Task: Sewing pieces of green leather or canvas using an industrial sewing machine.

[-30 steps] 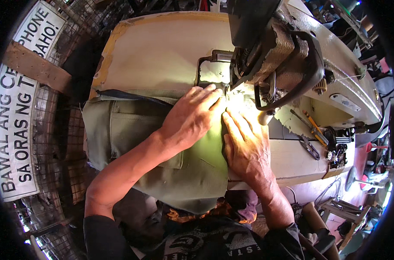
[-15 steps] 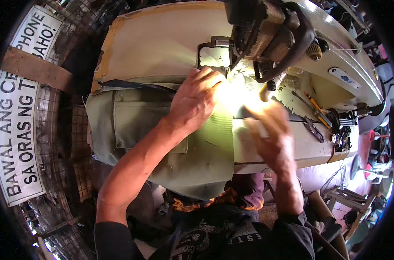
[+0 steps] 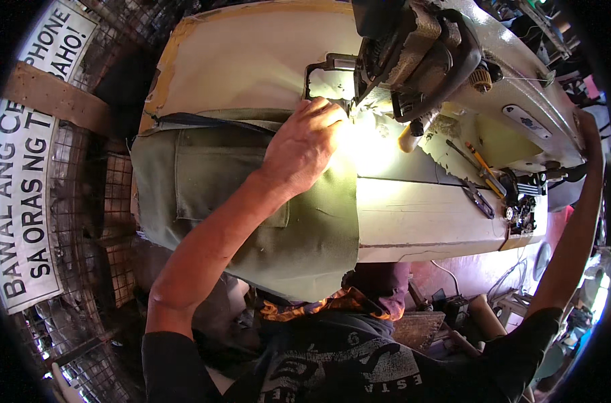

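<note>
pale tabletop [image 3: 426,221] bears green cloth [image 3: 312,245] under left hand [image 3: 307,144], away from right hand [image 3: 588,131]; both hands' grip unclear.

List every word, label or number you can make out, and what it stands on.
White sign: bold black capitals, crossed by a brown board; legible in part, wording not copied out.
Dark shirt: pale printed lettering, partly legible, likewise not copied.
Oval plate on the sewing machine: small dark marks, too small to read.
</note>
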Available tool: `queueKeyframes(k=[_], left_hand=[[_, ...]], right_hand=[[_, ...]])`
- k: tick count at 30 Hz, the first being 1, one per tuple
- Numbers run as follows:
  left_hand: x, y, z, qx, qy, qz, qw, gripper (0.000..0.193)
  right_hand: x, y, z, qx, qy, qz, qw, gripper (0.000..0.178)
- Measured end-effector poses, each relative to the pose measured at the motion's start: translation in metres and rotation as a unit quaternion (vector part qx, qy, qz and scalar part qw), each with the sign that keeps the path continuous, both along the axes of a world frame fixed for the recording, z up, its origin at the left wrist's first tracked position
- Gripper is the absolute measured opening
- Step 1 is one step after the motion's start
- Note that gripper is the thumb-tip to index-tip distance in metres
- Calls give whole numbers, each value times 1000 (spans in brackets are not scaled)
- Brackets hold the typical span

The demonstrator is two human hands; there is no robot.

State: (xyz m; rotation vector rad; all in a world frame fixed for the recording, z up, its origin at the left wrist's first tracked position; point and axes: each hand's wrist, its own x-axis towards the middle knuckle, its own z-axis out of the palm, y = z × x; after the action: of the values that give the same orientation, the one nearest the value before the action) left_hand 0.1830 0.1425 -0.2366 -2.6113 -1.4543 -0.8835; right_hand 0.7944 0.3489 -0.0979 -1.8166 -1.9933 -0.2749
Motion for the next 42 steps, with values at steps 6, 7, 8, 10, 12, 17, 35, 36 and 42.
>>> queueKeyframes(k=[6, 7, 8, 10, 12, 17, 35, 36, 42], left_hand=[[4, -2, 2, 23, -10, 14, 1000, 18], [4, -2, 2, 26, -8, 2, 1000, 17], [4, -2, 2, 28, -6, -9, 1000, 17], [4, -1, 2, 26, -8, -7, 1000, 16], [4, 0, 1, 29, -12, -4, 1000, 16], [5, 2, 1, 40, -23, -12, 999, 13], [3, -1, 3, -1, -15, 5, 1000, 19], [3, -1, 3, 0, -13, 5, 1000, 19], [3, 3, -1, -14, -17, 7, 1000, 19]], right_hand=[[8, 24, 17, -7, 28, 37, 999, 32], [10, 28, 19, -7, 32, 45, 998, 32], [13, 33, 22, -8, 38, 50, 998, 33], [21, 41, 26, -14, 51, 64, 996, 35], [34, 50, 28, -19, 66, 81, 994, 37], [78, 65, 34, 101, -74, 212, 969, 36], [-117, -162, -134, 226, 159, -96, 956, 53], [-138, -176, -140, 222, 117, -6, 968, 50], [-178, -194, -153, 179, 72, 27, 981, 43]])
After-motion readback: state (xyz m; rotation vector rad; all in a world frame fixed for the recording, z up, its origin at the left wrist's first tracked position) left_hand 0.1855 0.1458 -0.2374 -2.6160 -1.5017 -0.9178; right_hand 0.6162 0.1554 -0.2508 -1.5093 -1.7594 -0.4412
